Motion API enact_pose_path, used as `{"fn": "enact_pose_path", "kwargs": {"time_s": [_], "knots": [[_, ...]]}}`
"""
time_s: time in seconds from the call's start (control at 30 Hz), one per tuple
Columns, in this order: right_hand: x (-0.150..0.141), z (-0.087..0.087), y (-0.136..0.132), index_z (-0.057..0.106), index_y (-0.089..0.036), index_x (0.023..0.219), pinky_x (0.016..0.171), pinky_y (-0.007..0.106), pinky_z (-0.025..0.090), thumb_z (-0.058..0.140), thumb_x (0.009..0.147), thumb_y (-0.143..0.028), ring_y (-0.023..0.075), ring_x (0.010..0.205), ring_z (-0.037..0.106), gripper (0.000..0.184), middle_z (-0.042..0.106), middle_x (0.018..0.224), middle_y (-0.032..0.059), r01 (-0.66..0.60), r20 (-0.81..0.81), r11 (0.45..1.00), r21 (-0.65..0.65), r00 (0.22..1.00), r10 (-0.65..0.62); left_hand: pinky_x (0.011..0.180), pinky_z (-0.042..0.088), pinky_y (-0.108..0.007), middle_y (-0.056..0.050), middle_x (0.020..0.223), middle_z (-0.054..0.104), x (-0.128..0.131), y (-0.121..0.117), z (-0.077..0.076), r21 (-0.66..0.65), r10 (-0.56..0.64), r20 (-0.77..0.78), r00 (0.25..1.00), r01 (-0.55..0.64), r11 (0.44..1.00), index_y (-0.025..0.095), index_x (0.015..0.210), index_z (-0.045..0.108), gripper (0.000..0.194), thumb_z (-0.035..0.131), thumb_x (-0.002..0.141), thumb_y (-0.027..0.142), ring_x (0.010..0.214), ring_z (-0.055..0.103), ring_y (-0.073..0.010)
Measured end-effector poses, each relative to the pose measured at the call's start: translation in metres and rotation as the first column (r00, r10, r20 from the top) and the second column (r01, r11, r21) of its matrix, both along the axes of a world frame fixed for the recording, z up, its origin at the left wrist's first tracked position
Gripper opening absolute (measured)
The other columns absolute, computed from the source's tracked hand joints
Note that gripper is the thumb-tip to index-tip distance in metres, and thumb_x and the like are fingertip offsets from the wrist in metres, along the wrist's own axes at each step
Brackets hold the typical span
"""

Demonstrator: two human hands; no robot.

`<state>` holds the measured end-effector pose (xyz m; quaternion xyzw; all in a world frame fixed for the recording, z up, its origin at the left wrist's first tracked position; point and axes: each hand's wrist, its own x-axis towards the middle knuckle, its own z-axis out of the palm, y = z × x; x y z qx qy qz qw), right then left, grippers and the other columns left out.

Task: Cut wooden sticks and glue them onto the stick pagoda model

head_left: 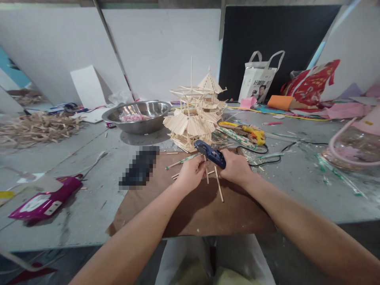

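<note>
Your right hand (236,164) grips a dark blue tool (211,154), its front end reaching above your left hand (191,172); your left fingertips pinch a thin stick (207,177) just beneath it — both hands are over the brown board (192,215), where loose sticks (219,186) lie; the wooden model (197,120) stands just beyond — roofed in sticks.

Grey table (96,172) bearing brown sheet (185,215), stick tower (190,122), steel bowl (139,126), magenta device (69,190)
</note>
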<state>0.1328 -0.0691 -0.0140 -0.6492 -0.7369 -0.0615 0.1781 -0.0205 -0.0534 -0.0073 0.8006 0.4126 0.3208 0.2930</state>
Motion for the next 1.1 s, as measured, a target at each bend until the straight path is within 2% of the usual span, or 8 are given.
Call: {"fn": "enact_pose_path", "kwargs": {"time_s": [0.27, 0.53, 0.67, 0.77, 0.83, 0.9, 0.97, 1.1], "knots": [[0.000, 0.004, 0.000, 0.047, -0.015, 0.094, 0.060, 0.028, 0.037, 0.041, 0.065, -0.026, 0.0216, 0.071, 0.057, 0.032, 0.061, 0.079, 0.0086, 0.029, 0.037, 0.997, -0.069, 0.999, -0.026, 0.044, 0.041, -0.021, 0.003, 0.045, 0.050, 0.001, 0.002, -0.001, -0.129, -0.012, 0.077, 0.997, 0.022, 0.991, 0.016, 0.060, 0.042, 0.018, 0.039, 0.074, 0.028, 0.041, 0.051, -0.0097], [0.001, 0.003, 0.002, 0.049, -0.015, 0.094, 0.060, 0.028, 0.037, 0.043, 0.065, -0.029, 0.0215, 0.070, 0.057, 0.033, 0.062, 0.075, 0.0080, 0.034, 0.051, 0.997, -0.070, 0.998, -0.031, 0.041, 0.041, -0.019, 0.004, 0.044, 0.049, -0.003, 0.004, 0.001, -0.200, -0.020, 0.115, 0.993, 0.043, 0.979, 0.016, 0.058, 0.042, 0.021, 0.042, 0.073, 0.030, 0.039, 0.049, -0.0083], [0.008, 0.001, 0.007, 0.048, -0.017, 0.096, 0.061, 0.028, 0.038, 0.042, 0.066, -0.030, 0.0217, 0.073, 0.057, 0.034, 0.061, 0.080, 0.0067, 0.052, -0.002, 0.997, -0.062, 0.999, -0.052, 0.040, 0.041, -0.019, 0.004, 0.044, 0.048, -0.004, 0.004, 0.001, -0.284, -0.078, 0.150, 0.986, 0.118, 0.952, 0.015, 0.057, 0.042, 0.023, 0.043, 0.072, 0.033, 0.039, 0.049, -0.0076], [0.019, -0.001, 0.014, 0.044, -0.016, 0.103, 0.065, 0.030, 0.039, 0.040, 0.067, -0.031, 0.0225, 0.079, 0.055, 0.039, 0.059, 0.088, 0.0087, 0.112, -0.103, 0.994, 0.013, 0.989, -0.110, 0.041, 0.041, -0.019, 0.003, 0.048, 0.050, -0.004, 0.004, 0.001, -0.347, -0.131, 0.177, 0.975, 0.187, 0.919, 0.015, 0.059, 0.044, 0.023, 0.043, 0.072, 0.033, 0.039, 0.049, -0.0069], [0.026, -0.004, 0.018, 0.038, -0.012, 0.111, 0.070, 0.031, 0.038, 0.041, 0.066, -0.029, 0.0234, 0.088, 0.051, 0.048, 0.054, 0.100, 0.0121, 0.117, -0.160, 0.988, 0.097, 0.982, -0.101, 0.041, 0.041, -0.019, 0.003, 0.049, 0.051, -0.004, 0.003, 0.001, -0.342, -0.126, 0.168, 0.978, 0.177, 0.923, 0.014, 0.060, 0.044, 0.022, 0.043, 0.073, 0.033, 0.040, 0.048, -0.0065], [0.032, -0.006, 0.022, 0.029, -0.010, 0.117, 0.076, 0.032, 0.036, 0.042, 0.066, -0.027, 0.0232, 0.097, 0.045, 0.056, 0.047, 0.109, 0.0140, 0.075, -0.190, 0.980, 0.184, 0.981, -0.040, 0.042, 0.040, -0.019, 0.003, 0.049, 0.050, -0.003, 0.004, 0.001, -0.314, -0.109, 0.148, 0.983, 0.151, 0.937, 0.015, 0.059, 0.044, 0.023, 0.043, 0.073, 0.033, 0.040, 0.047, -0.0065], [0.036, -0.006, 0.024, 0.023, -0.010, 0.121, 0.079, 0.033, 0.034, 0.041, 0.066, -0.026, 0.0227, 0.100, 0.042, 0.060, 0.043, 0.113, 0.0141, 0.052, -0.181, 0.973, 0.223, 0.983, -0.011, 0.043, 0.040, -0.019, 0.004, 0.048, 0.048, -0.003, 0.005, 0.000, -0.279, -0.093, 0.132, 0.987, 0.127, 0.952, 0.015, 0.059, 0.044, 0.024, 0.042, 0.073, 0.034, 0.042, 0.047, -0.0068], [0.040, -0.004, 0.024, 0.030, -0.010, 0.119, 0.077, 0.037, 0.032, 0.046, 0.064, -0.027, 0.0275, 0.093, 0.044, 0.060, 0.048, 0.103, 0.0157, 0.152, 0.029, 0.984, 0.097, 0.987, -0.155, 0.045, 0.039, -0.019, 0.004, 0.050, 0.049, -0.005, 0.009, -0.006, -0.183, -0.045, 0.095, 0.995, 0.062, 0.981, 0.015, 0.070, 0.049, 0.023, 0.040, 0.074, 0.037, 0.044, 0.046, -0.0072]]}}
